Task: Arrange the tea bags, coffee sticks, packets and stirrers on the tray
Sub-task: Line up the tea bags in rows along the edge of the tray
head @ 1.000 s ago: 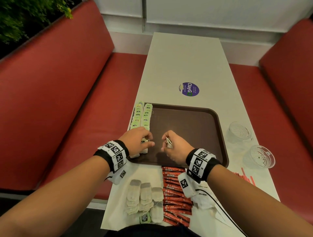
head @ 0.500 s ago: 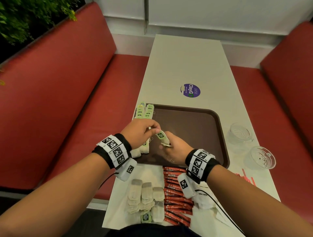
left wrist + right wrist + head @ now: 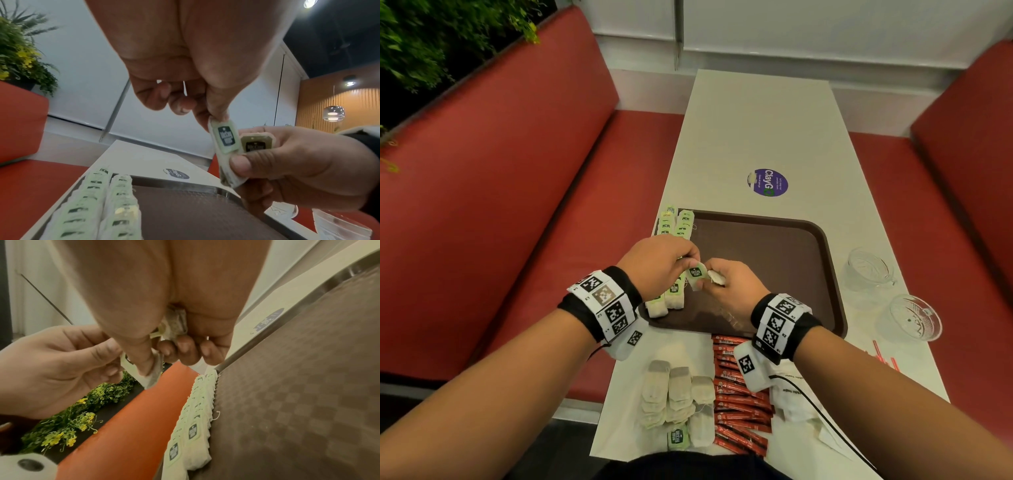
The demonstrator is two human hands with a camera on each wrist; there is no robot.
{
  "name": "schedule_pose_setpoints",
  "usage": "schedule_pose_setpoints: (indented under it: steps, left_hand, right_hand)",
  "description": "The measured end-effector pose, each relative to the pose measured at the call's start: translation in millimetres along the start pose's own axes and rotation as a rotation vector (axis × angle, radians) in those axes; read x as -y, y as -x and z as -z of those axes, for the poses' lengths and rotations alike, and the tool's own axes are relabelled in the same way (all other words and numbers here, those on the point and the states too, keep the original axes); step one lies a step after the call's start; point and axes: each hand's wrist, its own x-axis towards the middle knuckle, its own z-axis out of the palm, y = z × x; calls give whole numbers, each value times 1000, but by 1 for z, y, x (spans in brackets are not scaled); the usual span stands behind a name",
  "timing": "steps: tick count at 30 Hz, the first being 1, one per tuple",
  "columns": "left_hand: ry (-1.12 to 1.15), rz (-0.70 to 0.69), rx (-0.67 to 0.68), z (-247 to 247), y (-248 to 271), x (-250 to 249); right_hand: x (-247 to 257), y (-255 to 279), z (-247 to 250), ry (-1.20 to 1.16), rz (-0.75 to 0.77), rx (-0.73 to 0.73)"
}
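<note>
Moved: both hands up off the tray (image 3: 808, 240), meeting mid-air
Left hand (image 3: 661, 263): fingers pinching top of tea bag (image 3: 697, 274)
Right hand (image 3: 729, 284): thumb clamping its lower end, more bags in fist
Rows: along tray's left edge

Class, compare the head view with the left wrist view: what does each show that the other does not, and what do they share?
Only the head view shows the loose tea bags, the red coffee sticks and the white packets on the near end of the table, and the red stirrers by its right edge.

Only the left wrist view shows a second tagged tea bag in the right hand, and the hanging lamp.

Both show the left hand and right hand pinching one tea bag above the tray, with two rows of tea bags along its left side.
</note>
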Motion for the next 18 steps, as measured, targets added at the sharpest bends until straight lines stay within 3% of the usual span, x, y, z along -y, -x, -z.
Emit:
schedule_pose_setpoints:
  steps: [4, 10, 12, 18]
  left_hand:
    - [7, 118, 63, -8, 4, 2]
    - [-150, 209, 537, -37, 4, 21]
    - [-196, 215, 554, -47, 2, 26]
    - [-210, 275, 438, -60, -13, 42]
  right_hand:
    - [-6, -1, -3, 109, -49, 31]
    - [-11, 9, 4, 78, -172, 65]
    - [-11, 12, 5, 62, -180, 60]
    - [-12, 14, 6, 38, -190, 66]
